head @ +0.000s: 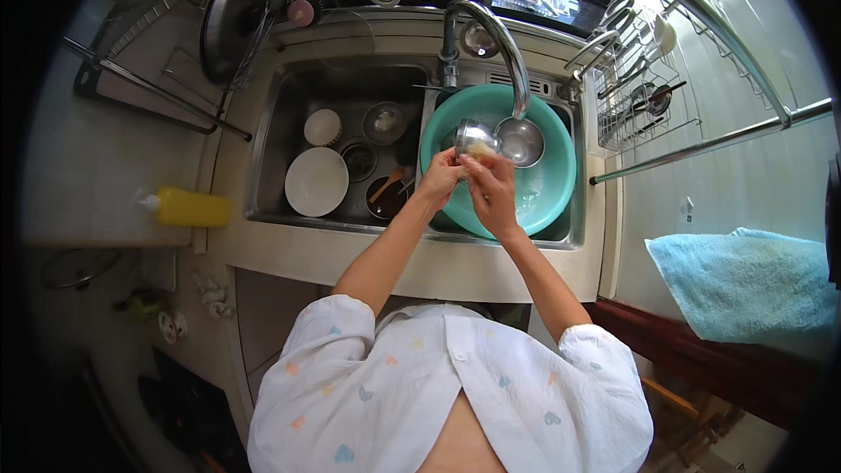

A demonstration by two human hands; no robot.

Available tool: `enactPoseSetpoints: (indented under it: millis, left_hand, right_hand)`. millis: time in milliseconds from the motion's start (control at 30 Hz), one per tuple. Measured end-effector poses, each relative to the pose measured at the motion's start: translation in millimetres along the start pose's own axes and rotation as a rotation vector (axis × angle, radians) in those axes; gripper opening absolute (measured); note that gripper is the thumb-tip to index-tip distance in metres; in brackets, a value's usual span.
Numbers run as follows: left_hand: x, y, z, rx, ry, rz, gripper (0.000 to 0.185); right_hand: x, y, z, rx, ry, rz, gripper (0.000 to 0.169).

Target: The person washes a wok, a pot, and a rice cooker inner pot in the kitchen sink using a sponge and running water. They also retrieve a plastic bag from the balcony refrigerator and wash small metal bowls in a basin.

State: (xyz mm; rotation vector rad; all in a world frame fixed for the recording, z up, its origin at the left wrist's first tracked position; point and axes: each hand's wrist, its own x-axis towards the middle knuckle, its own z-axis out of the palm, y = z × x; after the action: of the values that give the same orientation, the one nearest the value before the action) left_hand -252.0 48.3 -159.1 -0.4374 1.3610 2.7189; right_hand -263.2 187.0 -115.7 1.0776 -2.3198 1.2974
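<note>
Over a teal plastic basin in the right sink bowl, my left hand grips a small stainless steel bowl by its near side. My right hand holds a yellowish sponge or cloth, slightly blurred, against that bowl. Another round metal bowl sits in the basin just right of my hands, beneath the end of the chrome faucet. Some water shows in the basin. In the left sink bowl lie a white plate, a small white bowl, a metal bowl and a dark dish with a wooden spoon.
A yellow squeeze bottle lies on the counter at the left. Wire dish racks stand at the right and upper left, the left one holding a dark pan lid. A light blue towel hangs at the right. The faucet arches over the basin.
</note>
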Motion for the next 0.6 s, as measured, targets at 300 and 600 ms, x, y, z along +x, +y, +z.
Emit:
enactPoseSetpoints:
  millis: [300, 600]
  left_hand:
    - [-10, -6, -5, 0.194, -0.219, 0.018, 0.035]
    - [4, -14, 4, -0.464, -0.067, -0.221, 0.031]
  right_hand:
    - [47, 88, -16, 0.667, 0.116, 0.582, 0.035]
    - [-5, 76, -25, 1.419, 0.164, 1.220, 0.054]
